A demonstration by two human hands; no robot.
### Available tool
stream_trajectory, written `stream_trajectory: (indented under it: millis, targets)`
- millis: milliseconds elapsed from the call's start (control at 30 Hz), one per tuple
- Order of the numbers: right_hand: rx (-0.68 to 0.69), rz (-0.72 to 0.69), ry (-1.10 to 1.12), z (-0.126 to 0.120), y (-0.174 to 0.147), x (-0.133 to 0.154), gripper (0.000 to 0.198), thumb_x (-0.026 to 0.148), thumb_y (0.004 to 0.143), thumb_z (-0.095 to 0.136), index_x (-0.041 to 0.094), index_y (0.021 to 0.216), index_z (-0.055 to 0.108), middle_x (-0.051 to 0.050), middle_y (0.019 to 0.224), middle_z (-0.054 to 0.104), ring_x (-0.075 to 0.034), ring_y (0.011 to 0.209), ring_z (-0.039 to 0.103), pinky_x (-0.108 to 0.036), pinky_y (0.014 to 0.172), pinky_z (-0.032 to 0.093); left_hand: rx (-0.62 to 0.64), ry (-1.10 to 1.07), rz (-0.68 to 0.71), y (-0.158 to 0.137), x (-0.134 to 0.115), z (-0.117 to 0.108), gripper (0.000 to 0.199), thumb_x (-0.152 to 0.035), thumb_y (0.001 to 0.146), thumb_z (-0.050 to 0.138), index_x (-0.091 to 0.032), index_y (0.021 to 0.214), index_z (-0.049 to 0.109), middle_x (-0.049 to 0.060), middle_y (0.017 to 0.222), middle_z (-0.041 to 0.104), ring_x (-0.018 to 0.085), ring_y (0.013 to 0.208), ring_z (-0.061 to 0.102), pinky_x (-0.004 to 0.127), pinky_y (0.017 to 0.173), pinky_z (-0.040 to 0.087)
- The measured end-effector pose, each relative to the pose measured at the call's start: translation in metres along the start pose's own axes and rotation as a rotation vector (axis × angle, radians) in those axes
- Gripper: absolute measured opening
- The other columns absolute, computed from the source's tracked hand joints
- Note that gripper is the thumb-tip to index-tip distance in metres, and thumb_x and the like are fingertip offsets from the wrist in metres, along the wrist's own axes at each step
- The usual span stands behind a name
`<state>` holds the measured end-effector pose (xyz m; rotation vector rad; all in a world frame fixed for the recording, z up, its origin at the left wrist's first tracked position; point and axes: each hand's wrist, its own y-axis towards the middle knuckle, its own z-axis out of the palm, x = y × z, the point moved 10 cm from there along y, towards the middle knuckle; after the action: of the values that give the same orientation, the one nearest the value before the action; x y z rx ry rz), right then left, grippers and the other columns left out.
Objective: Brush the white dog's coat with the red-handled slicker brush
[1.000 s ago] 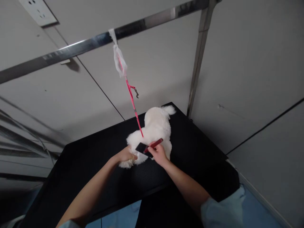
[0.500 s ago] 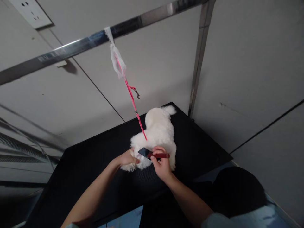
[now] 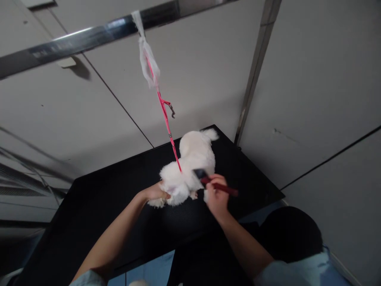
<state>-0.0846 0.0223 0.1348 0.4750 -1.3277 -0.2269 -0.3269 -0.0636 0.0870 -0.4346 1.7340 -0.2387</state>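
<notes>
A fluffy white dog [image 3: 197,153] is on the black table, its head end toward my left. My left hand [image 3: 155,192] grips the fur at its head, thumb showing below and the other fingers partly hidden. My right hand [image 3: 217,200] is closed around the dark red handle of a slicker brush [image 3: 201,174], smeared by motion. The brush's dark head is at the dog's side; whether it touches the coat I cannot tell. A pink grooming leash [image 3: 166,115] runs down to the dog's neck area, with a small metal clip hanging from it.
Overhead crosses a metal bar [image 3: 107,31], with a white cloth strip [image 3: 149,65] tied to it holding the leash. An upright metal post [image 3: 256,71] stands behind the black table [image 3: 119,178]. A round black object [image 3: 290,234] is at lower right; grey hoses [image 3: 26,182] are at left.
My right hand and the brush have moved right and slightly up, from near the dog's head toward its side. My left hand keeps its hold. The whole view has shifted slightly.
</notes>
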Motion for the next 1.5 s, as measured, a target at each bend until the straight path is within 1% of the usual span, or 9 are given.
stream_trajectory:
  millis: [133, 267, 433, 600, 767, 967, 1133, 1333, 1500]
  targets:
    - [0.360, 0.197, 0.071, 0.041, -0.019, -0.026, 0.010, 0.030, 0.080, 0.062, 0.022, 0.086, 0.059, -0.010, 0.095, 0.067, -0.024, 0.090, 0.065, -0.040, 0.081, 0.055, 0.051, -0.017, -0.037, 0.002, 0.006, 0.003, 0.041, -0.003, 0.051, 0.077, -0.017, 0.090, 0.073, 0.008, 0.088, 0.072, 0.022, 0.080, 0.067, 0.031, 0.077, 0.054]
    - [0.156, 0.147, -0.017, 0.017, -0.016, -0.029, 0.009, 0.029, 0.083, 0.060, 0.021, 0.087, 0.057, -0.008, 0.097, 0.065, -0.023, 0.094, 0.063, -0.042, 0.088, 0.052, -0.003, -0.030, -0.047, 0.004, 0.008, -0.005, 0.044, -0.001, 0.046, 0.079, -0.016, 0.087, 0.074, 0.008, 0.086, 0.072, 0.021, 0.075, 0.067, 0.030, 0.074, 0.054]
    - [0.302, 0.160, 0.031, 0.034, -0.035, -0.032, 0.010, 0.027, 0.080, 0.062, 0.020, 0.086, 0.059, -0.009, 0.096, 0.067, -0.025, 0.092, 0.065, -0.040, 0.084, 0.054, 0.034, 0.014, -0.070, 0.006, 0.010, -0.004, 0.040, -0.003, 0.045, 0.078, -0.018, 0.083, 0.076, 0.009, 0.085, 0.074, 0.022, 0.073, 0.067, 0.031, 0.070, 0.055]
    - [0.160, 0.182, -0.084, 0.006, -0.034, -0.043, 0.010, 0.029, 0.082, 0.060, 0.020, 0.086, 0.059, -0.009, 0.097, 0.067, -0.024, 0.094, 0.064, -0.042, 0.087, 0.052, 0.064, 0.000, -0.148, 0.008, 0.020, -0.002, 0.042, -0.007, 0.045, 0.081, -0.017, 0.086, 0.076, 0.011, 0.087, 0.074, 0.024, 0.076, 0.068, 0.032, 0.071, 0.055]
    - [0.266, 0.203, 0.004, 0.025, -0.030, -0.041, 0.013, 0.030, 0.083, 0.060, 0.020, 0.092, 0.060, -0.009, 0.098, 0.068, -0.022, 0.094, 0.065, -0.038, 0.087, 0.053, 0.160, -0.109, -0.160, 0.010, 0.022, 0.014, 0.043, -0.012, 0.048, 0.082, -0.018, 0.090, 0.074, 0.012, 0.093, 0.074, 0.027, 0.083, 0.069, 0.036, 0.076, 0.055]
    - [0.078, 0.166, -0.073, -0.016, -0.014, -0.040, 0.012, 0.030, 0.084, 0.057, 0.018, 0.089, 0.058, -0.010, 0.098, 0.065, -0.023, 0.093, 0.064, -0.037, 0.082, 0.053, 0.101, -0.095, -0.160, 0.008, 0.024, 0.007, 0.044, -0.011, 0.046, 0.083, -0.017, 0.089, 0.074, 0.011, 0.096, 0.074, 0.025, 0.086, 0.068, 0.033, 0.082, 0.053]
    - [0.339, 0.245, 0.041, 0.034, 0.001, -0.032, 0.016, 0.030, 0.080, 0.062, 0.020, 0.093, 0.061, -0.005, 0.088, 0.068, -0.019, 0.079, 0.066, -0.033, 0.075, 0.055, 0.159, -0.038, -0.135, 0.008, 0.023, 0.016, 0.052, -0.018, 0.049, 0.084, -0.012, 0.099, 0.070, 0.013, 0.102, 0.072, 0.026, 0.091, 0.067, 0.035, 0.085, 0.052]
    - [0.070, 0.107, -0.014, 0.005, 0.039, -0.007, 0.016, 0.031, 0.084, 0.059, 0.019, 0.094, 0.060, -0.009, 0.096, 0.067, -0.021, 0.086, 0.065, -0.034, 0.079, 0.054, 0.037, 0.084, -0.075, 0.009, 0.023, 0.008, 0.051, -0.018, 0.046, 0.084, -0.013, 0.096, 0.071, 0.011, 0.100, 0.072, 0.026, 0.096, 0.065, 0.037, 0.093, 0.048]
    - [0.426, 0.262, -0.009, 0.038, 0.030, -0.031, 0.014, 0.031, 0.080, 0.061, 0.018, 0.087, 0.060, -0.004, 0.076, 0.068, -0.018, 0.064, 0.065, -0.030, 0.062, 0.054, -0.008, 0.096, -0.068, 0.004, 0.026, 0.007, 0.048, -0.017, 0.050, 0.081, -0.012, 0.096, 0.071, 0.012, 0.100, 0.072, 0.027, 0.095, 0.065, 0.037, 0.088, 0.050]
